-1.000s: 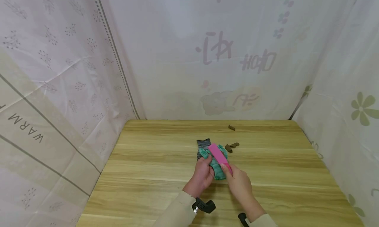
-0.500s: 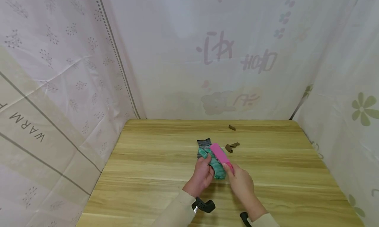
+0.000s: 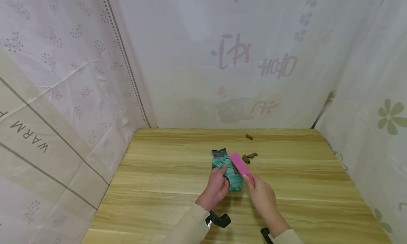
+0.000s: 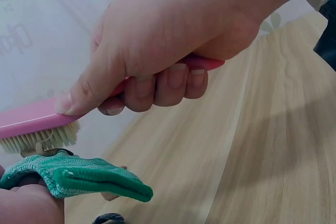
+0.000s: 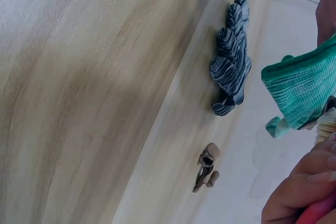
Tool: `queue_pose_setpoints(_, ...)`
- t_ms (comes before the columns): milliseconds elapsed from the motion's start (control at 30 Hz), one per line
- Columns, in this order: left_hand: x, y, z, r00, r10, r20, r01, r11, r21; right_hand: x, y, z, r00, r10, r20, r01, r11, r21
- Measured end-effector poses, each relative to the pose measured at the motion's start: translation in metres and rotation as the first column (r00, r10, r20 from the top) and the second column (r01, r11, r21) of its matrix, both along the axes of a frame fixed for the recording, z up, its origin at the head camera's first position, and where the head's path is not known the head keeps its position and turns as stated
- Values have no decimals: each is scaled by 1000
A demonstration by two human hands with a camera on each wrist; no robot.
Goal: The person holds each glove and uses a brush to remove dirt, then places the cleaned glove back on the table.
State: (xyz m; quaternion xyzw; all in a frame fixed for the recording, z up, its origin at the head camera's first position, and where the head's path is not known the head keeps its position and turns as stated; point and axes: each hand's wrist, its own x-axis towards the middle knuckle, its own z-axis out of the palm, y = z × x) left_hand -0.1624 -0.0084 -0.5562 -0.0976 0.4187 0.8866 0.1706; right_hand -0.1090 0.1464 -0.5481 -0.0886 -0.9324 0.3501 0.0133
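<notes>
A green knitted glove (image 3: 235, 182) is held up over the table by my left hand (image 3: 217, 185), thumb on top of it. Pink brush (image 3: 240, 164) in grip, my right hand (image 3: 263, 198) has its fingers curled round the handle. In the left wrist view, pale bristles (image 4: 44, 139) meet a brown piece on the top of the glove (image 4: 79, 174). The same brown piece (image 3: 235, 169) shows beside the brush head from above. Behind the left hand lies a dark grey striped glove (image 3: 219, 153), partly hidden by the green one.
Several brown curled pieces (image 3: 246, 159) lie right of the gloves, and another brown piece (image 3: 249, 137) sits nearer the back edge. The wood-grain table (image 3: 159, 180) ends at patterned curtains (image 3: 190, 77) at the back and sides.
The pink brush and right hand have shifted right across the green glove, uncovering a brown piece on it. My left hand stays nearly in place.
</notes>
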Motion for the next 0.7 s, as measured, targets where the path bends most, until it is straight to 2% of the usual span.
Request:
queue_pose_setpoints(433, 1, 4, 6, 999, -38, -21, 38, 999, 30, 2, -4, 3, 1000, 13, 0, -13, 998, -59)
queue_pose_setpoints(567, 1, 4, 5, 999, -40, -25, 41, 999, 16, 1, -4, 1, 1000, 17, 9, -17, 997, -70)
queue_pose_setpoints(700, 2, 4, 1, 999, -34, -5, 34, 999, -3, 0, -3, -1, 1000, -10, 3, 10, 996, -88)
